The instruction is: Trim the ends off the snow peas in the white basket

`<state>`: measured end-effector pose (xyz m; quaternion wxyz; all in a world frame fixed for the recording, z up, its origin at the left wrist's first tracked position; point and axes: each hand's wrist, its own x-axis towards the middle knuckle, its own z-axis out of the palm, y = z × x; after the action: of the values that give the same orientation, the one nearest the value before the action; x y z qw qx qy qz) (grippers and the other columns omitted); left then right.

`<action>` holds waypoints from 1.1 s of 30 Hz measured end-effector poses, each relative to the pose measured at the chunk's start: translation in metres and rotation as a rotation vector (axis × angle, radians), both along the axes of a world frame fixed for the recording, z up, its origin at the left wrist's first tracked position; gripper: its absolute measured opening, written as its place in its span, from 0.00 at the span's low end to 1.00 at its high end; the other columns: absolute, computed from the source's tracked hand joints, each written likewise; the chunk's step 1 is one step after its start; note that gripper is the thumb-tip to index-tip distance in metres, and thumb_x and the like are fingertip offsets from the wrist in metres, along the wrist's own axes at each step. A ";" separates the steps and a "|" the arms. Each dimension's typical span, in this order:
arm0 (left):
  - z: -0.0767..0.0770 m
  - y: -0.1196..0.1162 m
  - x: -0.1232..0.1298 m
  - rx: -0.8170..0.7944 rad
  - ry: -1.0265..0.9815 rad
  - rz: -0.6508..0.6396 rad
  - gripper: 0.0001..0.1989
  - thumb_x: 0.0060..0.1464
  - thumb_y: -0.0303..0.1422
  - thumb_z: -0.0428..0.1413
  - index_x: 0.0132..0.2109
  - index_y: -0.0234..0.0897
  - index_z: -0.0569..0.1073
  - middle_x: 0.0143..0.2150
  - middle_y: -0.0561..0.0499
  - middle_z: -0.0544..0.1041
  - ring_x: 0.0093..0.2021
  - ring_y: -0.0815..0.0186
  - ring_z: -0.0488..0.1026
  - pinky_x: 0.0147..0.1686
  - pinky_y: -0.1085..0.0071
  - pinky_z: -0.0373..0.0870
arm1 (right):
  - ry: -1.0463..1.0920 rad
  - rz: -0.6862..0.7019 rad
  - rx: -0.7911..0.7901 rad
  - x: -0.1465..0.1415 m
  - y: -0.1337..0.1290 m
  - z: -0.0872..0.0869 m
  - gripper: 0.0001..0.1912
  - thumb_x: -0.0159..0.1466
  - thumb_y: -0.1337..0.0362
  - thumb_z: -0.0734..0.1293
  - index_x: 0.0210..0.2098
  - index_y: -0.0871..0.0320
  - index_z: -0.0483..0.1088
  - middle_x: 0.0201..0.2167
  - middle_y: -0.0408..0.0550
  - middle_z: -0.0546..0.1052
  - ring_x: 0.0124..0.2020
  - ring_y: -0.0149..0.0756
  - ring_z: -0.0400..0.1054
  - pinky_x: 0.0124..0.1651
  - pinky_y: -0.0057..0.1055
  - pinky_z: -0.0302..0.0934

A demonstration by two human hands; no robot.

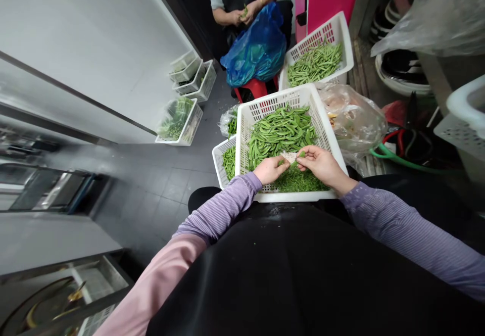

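Observation:
A white plastic basket sits in front of my black apron. Flat green snow peas are heaped in its far part, and a pile of thin green trimmings lies at the near side. My left hand is closed above the basket, a bit of green pod showing at its fingertips. Close by on the right, my right hand pinches a small green snow pea piece between thumb and fingers. Whether both hands grip the same pod, I cannot tell.
Opposite, a co-worker's hands hold something green behind a blue plastic bag on a red stool. A basket of green beans stands beyond. A clear bag lies right; stacked crates stand left by the wall.

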<state>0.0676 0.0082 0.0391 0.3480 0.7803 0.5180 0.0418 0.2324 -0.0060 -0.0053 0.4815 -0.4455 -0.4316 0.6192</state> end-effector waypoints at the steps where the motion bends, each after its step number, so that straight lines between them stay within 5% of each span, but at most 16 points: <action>1: 0.000 0.000 0.000 0.015 -0.011 0.031 0.13 0.52 0.35 0.49 0.40 0.32 0.72 0.24 0.55 0.68 0.25 0.73 0.61 0.30 0.77 0.60 | -0.024 0.016 0.017 0.000 0.000 0.001 0.17 0.44 0.56 0.72 0.27 0.58 0.65 0.17 0.39 0.68 0.19 0.28 0.64 0.23 0.26 0.62; 8: -0.013 0.000 0.000 0.102 -0.144 0.077 0.06 0.50 0.29 0.51 0.31 0.31 0.71 0.26 0.54 0.69 0.28 0.74 0.64 0.34 0.78 0.61 | -0.058 0.010 0.040 -0.002 -0.002 -0.001 0.14 0.45 0.58 0.70 0.27 0.58 0.65 0.17 0.39 0.67 0.19 0.28 0.63 0.23 0.27 0.62; 14: -0.016 0.001 -0.017 0.081 0.010 0.178 0.06 0.49 0.28 0.51 0.33 0.31 0.72 0.24 0.55 0.69 0.25 0.74 0.63 0.30 0.78 0.61 | -0.036 -0.060 0.046 0.002 0.002 -0.004 0.14 0.46 0.58 0.70 0.27 0.58 0.64 0.18 0.39 0.66 0.19 0.28 0.64 0.23 0.27 0.62; 18: -0.007 -0.004 -0.011 0.029 0.046 0.069 0.19 0.49 0.31 0.52 0.49 0.34 0.68 0.23 0.57 0.70 0.22 0.74 0.62 0.26 0.78 0.60 | -0.064 -0.015 0.074 0.001 0.002 -0.010 0.15 0.48 0.56 0.69 0.28 0.57 0.64 0.19 0.40 0.67 0.20 0.30 0.64 0.25 0.29 0.63; 20: -0.003 -0.005 -0.005 0.037 0.109 -0.038 0.16 0.51 0.33 0.50 0.47 0.35 0.71 0.27 0.54 0.73 0.25 0.72 0.65 0.29 0.77 0.62 | -0.099 0.002 0.100 0.000 0.001 -0.012 0.14 0.50 0.55 0.68 0.29 0.57 0.64 0.20 0.41 0.67 0.21 0.31 0.65 0.26 0.31 0.63; 25: 0.005 -0.001 0.003 0.117 0.382 -0.272 0.13 0.53 0.33 0.46 0.37 0.37 0.75 0.33 0.49 0.76 0.33 0.67 0.71 0.34 0.74 0.64 | -0.673 -0.040 0.526 0.004 -0.006 0.000 0.09 0.56 0.62 0.63 0.36 0.58 0.68 0.36 0.53 0.74 0.39 0.45 0.67 0.44 0.45 0.60; 28: 0.012 0.003 0.002 0.169 0.451 -0.366 0.12 0.52 0.32 0.47 0.37 0.36 0.75 0.33 0.47 0.76 0.34 0.64 0.71 0.33 0.72 0.64 | -0.957 0.084 0.775 0.004 -0.009 0.007 0.09 0.56 0.67 0.63 0.37 0.57 0.71 0.40 0.52 0.75 0.45 0.47 0.64 0.53 0.49 0.49; 30: 0.015 0.003 0.002 0.210 0.393 -0.352 0.11 0.50 0.31 0.48 0.37 0.36 0.74 0.32 0.47 0.76 0.34 0.64 0.71 0.34 0.72 0.64 | -0.967 0.119 0.731 0.002 -0.010 0.006 0.06 0.57 0.67 0.63 0.32 0.57 0.72 0.32 0.50 0.76 0.39 0.44 0.67 0.51 0.47 0.52; 33: 0.010 0.001 0.008 0.243 0.138 -0.159 0.10 0.51 0.30 0.47 0.36 0.34 0.73 0.30 0.49 0.75 0.31 0.68 0.69 0.33 0.74 0.63 | -0.735 0.016 0.462 -0.005 -0.011 0.000 0.05 0.56 0.65 0.63 0.29 0.58 0.71 0.28 0.49 0.76 0.32 0.40 0.68 0.40 0.39 0.60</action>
<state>0.0755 0.0088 0.0489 0.2169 0.8561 0.4685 0.0228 0.2274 -0.0166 -0.0050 0.3783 -0.5135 -0.7050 0.3102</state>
